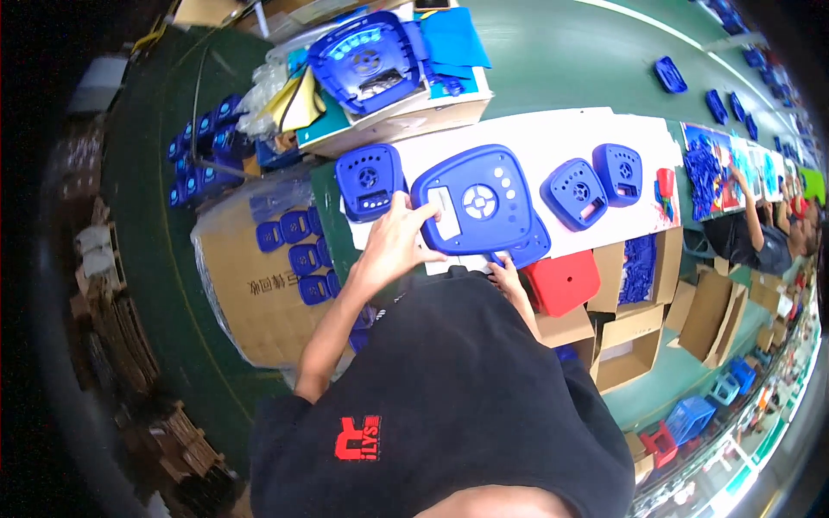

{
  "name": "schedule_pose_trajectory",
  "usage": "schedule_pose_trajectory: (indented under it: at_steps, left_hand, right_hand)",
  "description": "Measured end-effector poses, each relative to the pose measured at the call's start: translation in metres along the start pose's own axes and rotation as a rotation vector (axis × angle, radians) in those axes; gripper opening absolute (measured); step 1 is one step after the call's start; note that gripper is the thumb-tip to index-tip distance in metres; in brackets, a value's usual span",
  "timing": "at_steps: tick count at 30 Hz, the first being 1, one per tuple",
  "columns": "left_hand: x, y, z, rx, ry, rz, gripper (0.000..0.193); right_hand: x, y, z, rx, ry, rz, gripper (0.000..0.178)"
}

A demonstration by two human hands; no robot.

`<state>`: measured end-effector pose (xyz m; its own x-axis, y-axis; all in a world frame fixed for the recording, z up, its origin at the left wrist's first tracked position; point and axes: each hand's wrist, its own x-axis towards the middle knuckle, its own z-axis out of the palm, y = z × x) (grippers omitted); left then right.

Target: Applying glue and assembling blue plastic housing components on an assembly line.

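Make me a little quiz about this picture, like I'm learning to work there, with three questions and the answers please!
1. True or false: the red stool is to the right of the person's left hand.
2. Which hand touches the raised blue panel next to its rectangular window?
A) left hand
B) right hand
3. Fill in the blank: the person's shirt is ____ with a red print.

Key: 1. True; 2. A; 3. black
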<state>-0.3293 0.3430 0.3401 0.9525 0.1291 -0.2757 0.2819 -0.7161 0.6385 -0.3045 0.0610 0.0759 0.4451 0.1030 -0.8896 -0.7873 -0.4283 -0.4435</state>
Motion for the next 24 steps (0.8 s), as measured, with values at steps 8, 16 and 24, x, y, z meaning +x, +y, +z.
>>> schedule_pose_trajectory:
  at_steps: [8,16,24]
  left_hand:
    - [-0.102,0.082,-0.083,-0.178,0.273,-0.177,0.059]
    - [-0.161,0.106,-0.103,-0.119,0.472,-0.108,0.063]
    - [-0.155,0.067,-0.072,-0.194,0.343,-0.082,0.063]
  right_hand:
    - [-0.014,-0.004,-0.004,-0.147,-0.037,-0.029,0.039]
    - [-0.014,-0.030,-0.084,-0.203,-0.129,-0.201,0.042]
    - [-0.038,-0.028,-0.054,-0.157,-0.149,-0.282,0.048]
